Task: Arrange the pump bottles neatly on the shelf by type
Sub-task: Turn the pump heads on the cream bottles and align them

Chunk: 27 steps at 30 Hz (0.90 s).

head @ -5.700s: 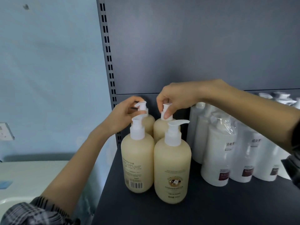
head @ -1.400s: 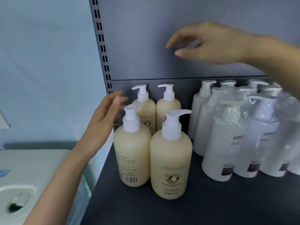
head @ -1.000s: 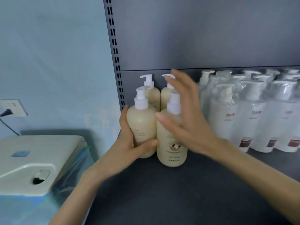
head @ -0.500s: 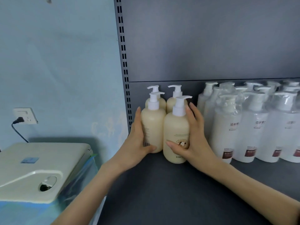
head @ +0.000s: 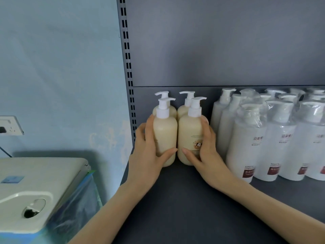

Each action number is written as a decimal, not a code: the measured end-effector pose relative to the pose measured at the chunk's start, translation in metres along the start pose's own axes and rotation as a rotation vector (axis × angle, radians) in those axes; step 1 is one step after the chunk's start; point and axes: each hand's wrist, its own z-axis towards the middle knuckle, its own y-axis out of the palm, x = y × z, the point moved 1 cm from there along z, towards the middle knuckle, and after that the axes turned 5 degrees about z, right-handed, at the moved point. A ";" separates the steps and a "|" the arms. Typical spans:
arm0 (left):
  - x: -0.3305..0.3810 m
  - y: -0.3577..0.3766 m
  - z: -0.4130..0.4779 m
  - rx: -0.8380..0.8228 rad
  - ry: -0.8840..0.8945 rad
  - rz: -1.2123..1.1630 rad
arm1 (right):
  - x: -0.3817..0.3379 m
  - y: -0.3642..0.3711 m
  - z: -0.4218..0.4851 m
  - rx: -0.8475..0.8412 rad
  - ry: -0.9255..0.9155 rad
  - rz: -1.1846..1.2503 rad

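Observation:
Four cream pump bottles stand in a tight square at the left end of the dark grey shelf [head: 175, 205]. My left hand [head: 146, 157] grips the front left cream bottle [head: 166, 136], thumb across its front. The front right cream bottle [head: 190, 134], with a small round label, is held the same way by my right hand [head: 206, 154]. Behind them the back left bottle [head: 171, 110] and back right bottle [head: 182, 110] show mostly their white pumps. Several white pump bottles [head: 246, 143] with dark red labels stand in rows to the right, some wrapped in clear plastic.
A slotted metal upright [head: 127, 67] bounds the shelf on the left, with the grey back panel [head: 219, 50] behind. Left of the shelf stand a white appliance [head: 35, 182] on blue plastic and a wall socket [head: 10, 125]. Bare shelf lies in front of the bottles.
My hands left the back bottles' pumps, lifted away, then came down round the front pair. Over the last half second they stay there, and the front pair looks closer to the back pair.

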 end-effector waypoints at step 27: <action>-0.014 -0.002 0.012 -0.049 -0.041 -0.301 | -0.004 -0.004 0.005 0.055 0.134 0.345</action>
